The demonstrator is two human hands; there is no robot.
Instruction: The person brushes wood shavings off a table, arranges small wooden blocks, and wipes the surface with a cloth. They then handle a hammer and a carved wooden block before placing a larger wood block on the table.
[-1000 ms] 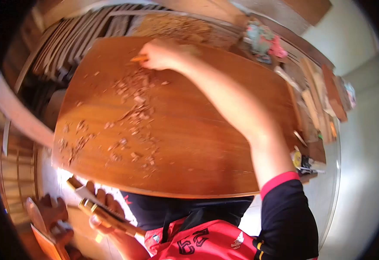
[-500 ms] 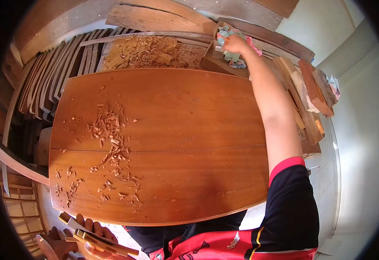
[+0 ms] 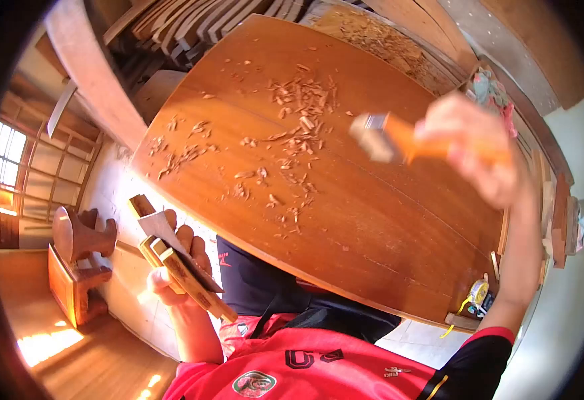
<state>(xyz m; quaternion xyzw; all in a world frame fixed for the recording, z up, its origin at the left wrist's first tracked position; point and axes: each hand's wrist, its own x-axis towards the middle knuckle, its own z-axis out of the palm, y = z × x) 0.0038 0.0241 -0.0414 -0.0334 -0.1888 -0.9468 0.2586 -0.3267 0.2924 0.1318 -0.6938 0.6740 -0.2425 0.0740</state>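
My left hand (image 3: 186, 257) is wrapped around a wooden hand plane (image 3: 185, 267) with a thin metal blade, beside the near left edge of the table (image 3: 385, 220). Gripped in my right hand (image 3: 472, 143) is a brush (image 3: 398, 139) with an orange handle and pale bristles, blurred by motion above the right half of the tabletop. Reddish wood shavings (image 3: 304, 97) lie scattered over the table's left and middle parts, to the left of the brush.
A tape measure (image 3: 478, 292) lies at the table's right corner. Behind the table are stacked curved boards (image 3: 205, 20), a shavings pile (image 3: 378, 37) and a floral cloth (image 3: 488, 90). Wooden furniture (image 3: 78, 267) stands at left.
My right hand has come back from the cloth and box behind the table and now holds the brush. The view has turned and shifted left; the hand plane stays in my left hand.
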